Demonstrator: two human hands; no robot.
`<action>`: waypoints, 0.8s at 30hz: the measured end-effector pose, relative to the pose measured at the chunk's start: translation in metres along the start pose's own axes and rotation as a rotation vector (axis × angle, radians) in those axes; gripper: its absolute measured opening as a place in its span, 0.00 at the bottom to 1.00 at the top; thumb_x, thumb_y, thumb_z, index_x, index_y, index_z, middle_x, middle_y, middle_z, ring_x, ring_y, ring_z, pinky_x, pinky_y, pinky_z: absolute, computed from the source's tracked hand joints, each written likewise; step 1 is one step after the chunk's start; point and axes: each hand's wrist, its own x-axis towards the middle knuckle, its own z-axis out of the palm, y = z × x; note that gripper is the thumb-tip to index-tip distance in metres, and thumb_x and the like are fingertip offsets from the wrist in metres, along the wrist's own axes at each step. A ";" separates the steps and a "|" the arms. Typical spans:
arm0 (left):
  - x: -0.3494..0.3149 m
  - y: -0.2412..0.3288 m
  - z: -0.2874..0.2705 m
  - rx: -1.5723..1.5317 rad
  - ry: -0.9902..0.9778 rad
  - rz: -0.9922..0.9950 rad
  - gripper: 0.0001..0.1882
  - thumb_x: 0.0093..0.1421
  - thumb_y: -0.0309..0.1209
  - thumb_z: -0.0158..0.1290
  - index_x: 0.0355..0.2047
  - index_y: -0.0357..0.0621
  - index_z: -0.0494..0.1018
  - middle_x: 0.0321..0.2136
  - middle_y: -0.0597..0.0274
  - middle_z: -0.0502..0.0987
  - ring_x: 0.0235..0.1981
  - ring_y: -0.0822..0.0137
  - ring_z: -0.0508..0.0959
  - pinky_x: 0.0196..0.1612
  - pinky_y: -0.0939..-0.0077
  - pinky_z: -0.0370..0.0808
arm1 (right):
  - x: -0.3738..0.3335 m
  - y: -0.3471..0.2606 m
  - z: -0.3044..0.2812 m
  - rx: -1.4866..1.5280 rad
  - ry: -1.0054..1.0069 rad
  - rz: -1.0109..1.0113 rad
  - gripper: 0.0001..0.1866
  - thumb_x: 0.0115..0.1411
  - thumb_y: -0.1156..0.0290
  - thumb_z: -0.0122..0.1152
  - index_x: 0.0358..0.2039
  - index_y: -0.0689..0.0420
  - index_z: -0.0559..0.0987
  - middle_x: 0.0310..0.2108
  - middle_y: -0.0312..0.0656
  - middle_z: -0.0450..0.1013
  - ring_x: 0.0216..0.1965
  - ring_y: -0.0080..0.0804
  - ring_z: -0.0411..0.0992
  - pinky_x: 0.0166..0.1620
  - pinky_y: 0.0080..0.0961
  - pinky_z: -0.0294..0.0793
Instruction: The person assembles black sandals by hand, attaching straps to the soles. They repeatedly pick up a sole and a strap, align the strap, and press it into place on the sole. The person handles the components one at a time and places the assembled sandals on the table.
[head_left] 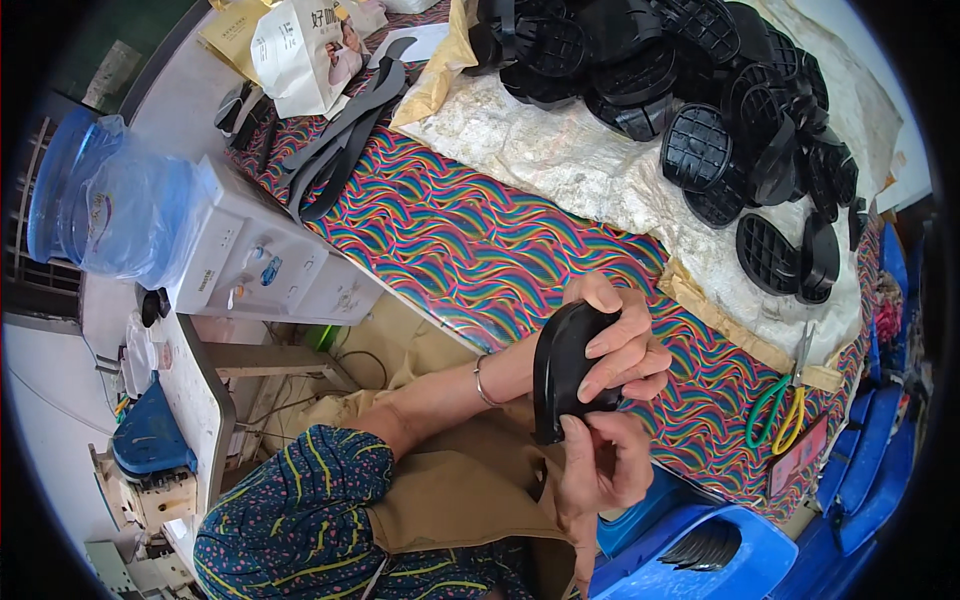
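Note:
A black shoe sole (572, 365) with a smooth, curved edge is held up over the near side of the patterned tabletop. My left hand (622, 350), with a bangle on its wrist, wraps its fingers around the sole from the far and right sides. At the sole's lower end, my right hand (603, 462) is closed with its thumb against the edge; its fingertips are partly hidden. Many more black soles (697, 148), several with a grid pattern, lie heaped on a whitish sheet (560, 150) at the far right.
Green-and-yellow-handled scissors (778, 408) and a flat reddish item (797, 455) lie near the right edge. Below them, a blue plastic container (700, 560) holds dark strips. Dark curved strips (345, 140) and a paper bag (300, 55) sit far left, beside a water dispenser (265, 250).

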 end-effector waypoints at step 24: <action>0.097 0.013 0.086 0.861 0.014 -0.665 0.11 0.60 0.33 0.48 0.34 0.39 0.75 0.41 0.58 0.78 0.48 0.55 0.72 0.62 0.51 0.57 | 0.015 0.035 -0.076 0.797 -0.051 0.511 0.23 0.51 0.66 0.65 0.43 0.69 0.76 0.40 0.47 0.75 0.41 0.34 0.75 0.46 0.27 0.73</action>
